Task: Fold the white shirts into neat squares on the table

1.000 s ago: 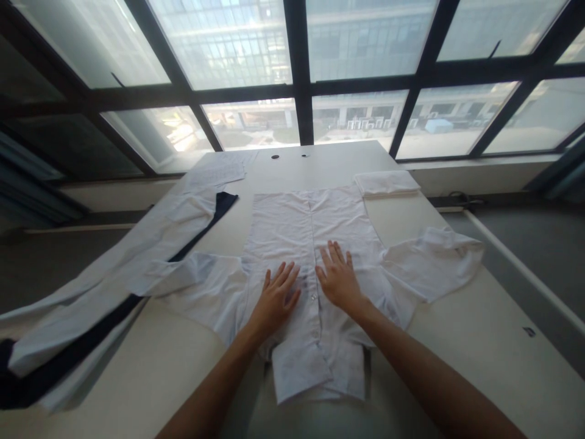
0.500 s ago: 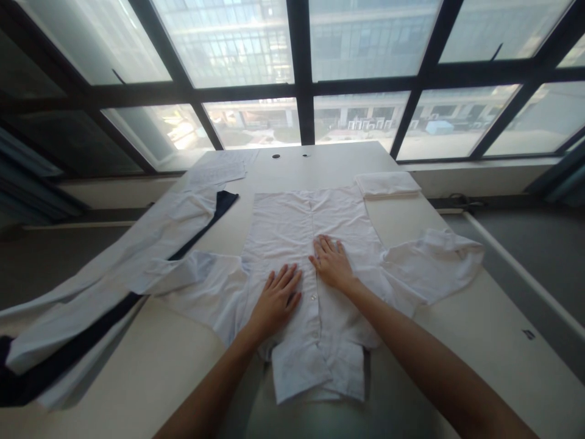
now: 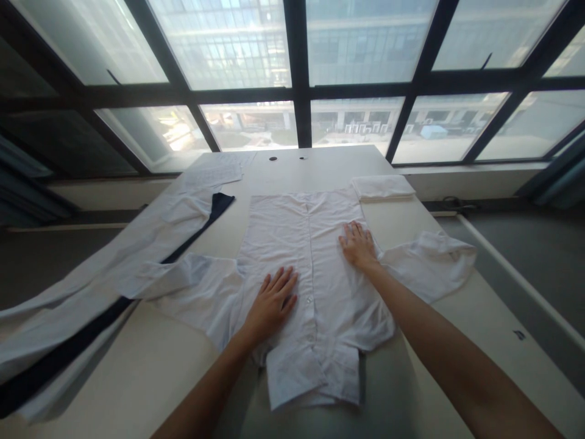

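A white button-up shirt (image 3: 278, 225) lies spread on the table, its collar toward me and its hem at the far side. Both sleeves stretch out sideways, and some creases run across the fabric. My left hand (image 3: 273, 300) rests flat on the shirt just left of the button strip, fingers apart. On the right half of the shirt, near its side edge, my right hand (image 3: 358, 245) lies flat with its fingers spread. Neither hand grips the cloth.
White garments with a dark navy strip (image 3: 196, 235) lie along the table's left side, touching the left sleeve. A folded white cloth (image 3: 382, 187) sits at the back right. Papers (image 3: 212, 174) lie at the far left of the white table (image 3: 461, 341). Large windows stand behind.
My right hand has slid from the button strip rightward across the shirt toward its side edge. The cloth on that half looks smoother. My left hand stays in about the same place.
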Action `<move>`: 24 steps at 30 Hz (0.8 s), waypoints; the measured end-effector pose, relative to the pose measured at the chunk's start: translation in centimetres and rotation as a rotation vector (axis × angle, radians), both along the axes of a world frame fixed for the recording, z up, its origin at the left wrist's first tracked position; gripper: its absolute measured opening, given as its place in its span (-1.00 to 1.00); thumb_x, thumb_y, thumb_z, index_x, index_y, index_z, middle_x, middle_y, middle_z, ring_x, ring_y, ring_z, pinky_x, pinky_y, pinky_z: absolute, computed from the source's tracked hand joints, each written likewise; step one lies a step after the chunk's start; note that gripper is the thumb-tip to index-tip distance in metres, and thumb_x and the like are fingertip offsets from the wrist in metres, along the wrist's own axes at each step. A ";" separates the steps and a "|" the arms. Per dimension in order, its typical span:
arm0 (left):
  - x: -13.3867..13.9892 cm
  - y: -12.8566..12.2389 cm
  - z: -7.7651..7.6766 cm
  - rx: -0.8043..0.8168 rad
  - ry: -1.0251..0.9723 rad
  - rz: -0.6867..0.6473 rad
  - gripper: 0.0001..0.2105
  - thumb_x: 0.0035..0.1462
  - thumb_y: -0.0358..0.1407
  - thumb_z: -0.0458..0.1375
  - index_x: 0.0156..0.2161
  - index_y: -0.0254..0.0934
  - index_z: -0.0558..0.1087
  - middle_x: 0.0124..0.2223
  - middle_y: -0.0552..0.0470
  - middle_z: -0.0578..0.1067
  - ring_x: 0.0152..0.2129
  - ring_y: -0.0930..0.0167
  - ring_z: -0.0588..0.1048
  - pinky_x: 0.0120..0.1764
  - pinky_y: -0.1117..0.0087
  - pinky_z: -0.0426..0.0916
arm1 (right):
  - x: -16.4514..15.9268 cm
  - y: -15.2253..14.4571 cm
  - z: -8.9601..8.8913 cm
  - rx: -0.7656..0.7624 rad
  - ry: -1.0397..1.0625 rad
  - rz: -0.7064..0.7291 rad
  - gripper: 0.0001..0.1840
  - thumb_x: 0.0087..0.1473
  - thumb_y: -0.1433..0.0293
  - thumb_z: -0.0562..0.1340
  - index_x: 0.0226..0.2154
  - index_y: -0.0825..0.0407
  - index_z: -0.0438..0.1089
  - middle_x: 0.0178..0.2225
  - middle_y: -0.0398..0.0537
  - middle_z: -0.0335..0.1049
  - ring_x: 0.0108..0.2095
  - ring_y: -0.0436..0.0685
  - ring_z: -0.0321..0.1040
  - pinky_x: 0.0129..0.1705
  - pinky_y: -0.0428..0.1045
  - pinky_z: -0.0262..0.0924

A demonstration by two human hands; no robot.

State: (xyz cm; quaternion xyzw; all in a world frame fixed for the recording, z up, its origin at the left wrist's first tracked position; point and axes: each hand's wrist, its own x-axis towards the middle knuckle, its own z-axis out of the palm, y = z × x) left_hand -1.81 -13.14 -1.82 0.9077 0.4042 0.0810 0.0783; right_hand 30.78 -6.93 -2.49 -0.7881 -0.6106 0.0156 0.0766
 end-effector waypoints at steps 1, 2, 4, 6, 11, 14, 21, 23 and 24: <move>0.0 0.0 0.0 -0.003 0.002 -0.001 -0.48 0.42 -0.17 -0.05 0.42 -0.14 0.11 0.45 -0.01 0.07 0.41 0.24 -0.03 0.37 -0.05 -0.05 | -0.1 0.0 0.0 0.008 0.002 0.001 -0.33 0.39 0.12 -0.13 0.42 0.04 -0.02 0.47 0.09 -0.18 0.45 0.21 -0.29 0.40 0.25 -0.34; 0.0 0.0 0.0 -0.006 0.005 -0.001 -0.48 0.42 -0.17 -0.05 0.42 -0.14 0.11 0.45 -0.01 0.07 0.41 0.24 -0.03 0.37 -0.05 -0.05 | -0.1 -0.1 0.0 0.014 0.002 0.004 -0.33 0.39 0.12 -0.13 0.42 0.04 -0.01 0.46 0.09 -0.17 0.44 0.21 -0.28 0.40 0.25 -0.34; 0.0 0.1 0.0 -0.017 0.013 -0.002 -0.48 0.42 -0.17 -0.06 0.42 -0.15 0.11 0.46 -0.02 0.06 0.41 0.23 -0.04 0.37 -0.05 -0.06 | -0.2 -0.2 0.0 0.021 -0.001 0.007 -0.33 0.38 0.12 -0.13 0.42 0.03 -0.01 0.46 0.09 -0.16 0.44 0.21 -0.28 0.40 0.25 -0.34; -0.1 0.2 0.1 -0.026 0.017 -0.002 -0.48 0.42 -0.17 -0.06 0.42 -0.15 0.11 0.46 -0.02 0.06 0.41 0.23 -0.04 0.37 -0.06 -0.06 | -0.2 -0.2 0.1 0.025 -0.005 0.007 -0.33 0.38 0.12 -0.13 0.42 0.04 -0.02 0.46 0.10 -0.16 0.44 0.21 -0.29 0.39 0.24 -0.35; 0.0 0.2 0.0 -0.031 0.003 0.005 -0.49 0.42 -0.19 -0.07 0.42 -0.15 0.12 0.46 -0.03 0.06 0.41 0.23 -0.04 0.37 -0.06 -0.07 | -0.3 -0.3 0.2 0.025 0.001 0.008 -0.32 0.38 0.11 -0.13 0.42 0.05 -0.02 0.46 0.11 -0.17 0.44 0.22 -0.29 0.39 0.24 -0.38; 0.1 0.2 0.1 -0.044 -0.002 0.012 -0.49 0.41 -0.19 -0.05 0.41 -0.16 0.15 0.45 -0.04 0.07 0.41 0.23 -0.02 0.37 -0.06 -0.07 | -0.3 -0.3 0.1 0.038 0.007 0.015 -0.32 0.38 0.11 -0.13 0.42 0.05 -0.02 0.46 0.11 -0.16 0.44 0.22 -0.28 0.39 0.24 -0.38; 0.3 1.2 1.2 0.075 -0.011 0.141 -0.50 0.41 -0.18 -0.08 0.40 -0.14 0.18 0.44 -0.05 0.13 0.40 0.19 0.01 0.35 -0.13 -0.08 | -0.4 -0.3 0.1 0.034 0.017 0.007 -0.32 0.37 0.11 -0.11 0.42 0.04 -0.01 0.46 0.10 -0.15 0.44 0.22 -0.28 0.39 0.24 -0.37; -0.1 1.6 1.2 0.108 0.025 0.215 -0.49 0.41 -0.13 -0.08 0.41 -0.11 0.16 0.45 -0.05 0.09 0.41 0.12 -0.03 0.33 -0.21 -0.10 | -0.4 -0.3 0.2 0.035 0.018 0.008 -0.32 0.38 0.12 -0.11 0.42 0.04 0.00 0.46 0.11 -0.15 0.44 0.22 -0.28 0.39 0.24 -0.37; -0.3 1.7 1.0 0.106 0.045 0.237 -0.48 0.41 -0.11 -0.08 0.41 -0.10 0.16 0.45 -0.06 0.08 0.41 0.10 -0.03 0.32 -0.24 -0.09 | -0.4 -0.2 0.2 0.032 0.018 0.007 -0.33 0.38 0.12 -0.11 0.42 0.05 0.01 0.46 0.11 -0.15 0.44 0.22 -0.28 0.39 0.24 -0.36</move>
